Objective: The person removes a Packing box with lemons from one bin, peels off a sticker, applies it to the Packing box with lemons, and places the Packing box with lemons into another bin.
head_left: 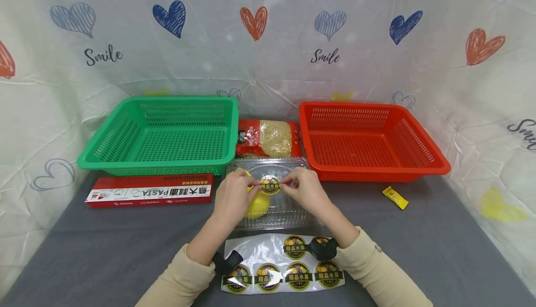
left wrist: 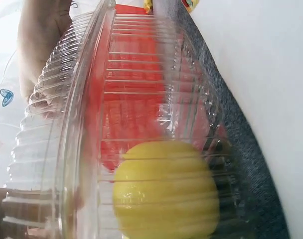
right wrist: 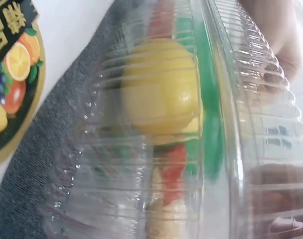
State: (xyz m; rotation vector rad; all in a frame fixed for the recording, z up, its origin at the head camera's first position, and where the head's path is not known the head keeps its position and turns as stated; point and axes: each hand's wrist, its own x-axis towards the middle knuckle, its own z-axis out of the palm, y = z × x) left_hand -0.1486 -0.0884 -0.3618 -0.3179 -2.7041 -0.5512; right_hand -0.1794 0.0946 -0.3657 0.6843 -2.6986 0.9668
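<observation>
A round black-and-gold fruit sticker (head_left: 270, 185) lies level over the lid of a clear plastic box (head_left: 278, 218). My left hand (head_left: 232, 195) pinches its left edge between thumb and fingertips. The right hand (head_left: 309, 190) does the same at the opposite edge. Both hands are close over the lid. Through the box's ribbed wall a yellow fruit (left wrist: 166, 191) shows, sitting in the left part of the box; the right wrist view also has this fruit (right wrist: 160, 87). In the wrist views the fingers are partly hidden behind the clear lid.
A sheet of stickers (head_left: 253, 246) lies in front of the box. Behind stand a green basket (head_left: 157, 167) and a red basket (head_left: 377, 175), with a noodle bag (head_left: 276, 138) between them. A red-and-white pasta box (head_left: 148, 190) lies left, a small yellow packet (head_left: 395, 197) right.
</observation>
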